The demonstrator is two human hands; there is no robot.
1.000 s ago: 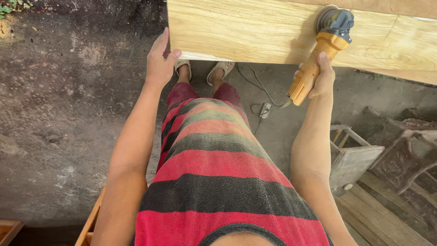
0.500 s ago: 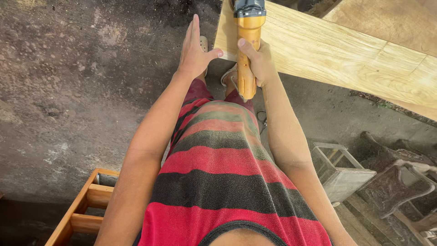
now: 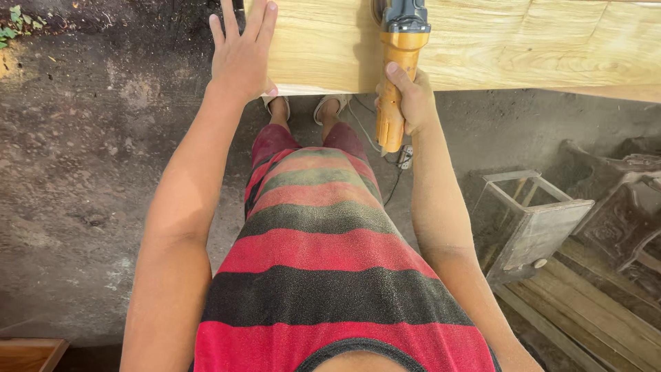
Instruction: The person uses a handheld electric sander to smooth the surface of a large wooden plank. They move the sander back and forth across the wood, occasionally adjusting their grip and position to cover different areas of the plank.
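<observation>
Gripping the yellow power sander (image 3: 398, 62) in a clenched right hand (image 3: 407, 102) on the pale wooden board (image 3: 482, 43), left hand (image 3: 241, 55) flat and released at its end; sanding appears underway, finish indeterminable.

Obstacles: pale wooden panel (image 3: 482, 41) is spanning the top, its near edge blocking reach ahead. Left hand (image 3: 241, 52) is lying flat on its corner; right hand (image 3: 406, 100) is gripping the orange power tool (image 3: 396, 76), which is occupying the panel's middle. Small grey stool (image 3: 537, 220) and stacked planks (image 3: 592, 310) are crowding the right. Free room: dirt floor (image 3: 82, 172) is lying open on the left.
</observation>
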